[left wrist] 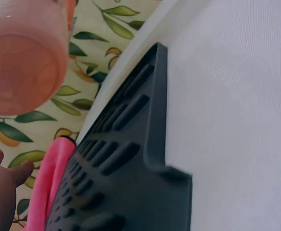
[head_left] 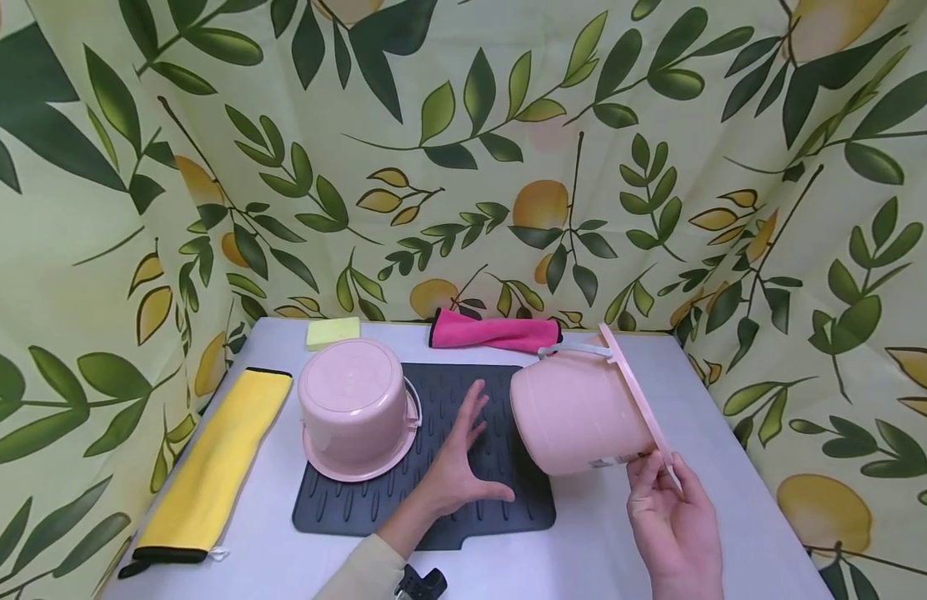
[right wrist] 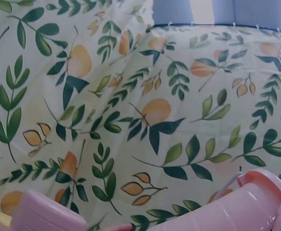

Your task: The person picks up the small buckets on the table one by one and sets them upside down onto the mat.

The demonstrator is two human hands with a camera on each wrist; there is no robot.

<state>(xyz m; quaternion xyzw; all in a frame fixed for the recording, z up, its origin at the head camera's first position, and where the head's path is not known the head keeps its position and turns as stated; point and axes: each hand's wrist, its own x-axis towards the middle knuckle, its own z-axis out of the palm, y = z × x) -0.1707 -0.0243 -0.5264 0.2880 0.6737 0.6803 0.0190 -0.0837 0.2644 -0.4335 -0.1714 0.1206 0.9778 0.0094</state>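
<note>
In the head view my right hand (head_left: pixel 673 521) pinches the rim of a pink bucket (head_left: pixel 579 408), which is tipped on its side with its mouth to the right. My left hand (head_left: pixel 456 475) is spread over the dark grey drying mat (head_left: pixel 433 537), its thumb apart from the fingers, touching nothing. A second pink bucket (head_left: pixel 351 387) stands upside down on the mat's left part, its handle hanging at its right side. The left wrist view shows the held bucket's base (left wrist: pixel 22 72) raised above the table. At the right wrist view's lower edge, only part of the held bucket (right wrist: pixel 236 207) shows.
A folded yellow cloth (head_left: pixel 216 458) lies along the table's left edge. Behind the standing bucket is a pale yellow sponge (head_left: pixel 333 332). A pink cloth (head_left: pixel 493 332) lies at the back of the white table (head_left: pixel 598 542). Leaf-patterned curtains (head_left: pixel 433 208) enclose the table.
</note>
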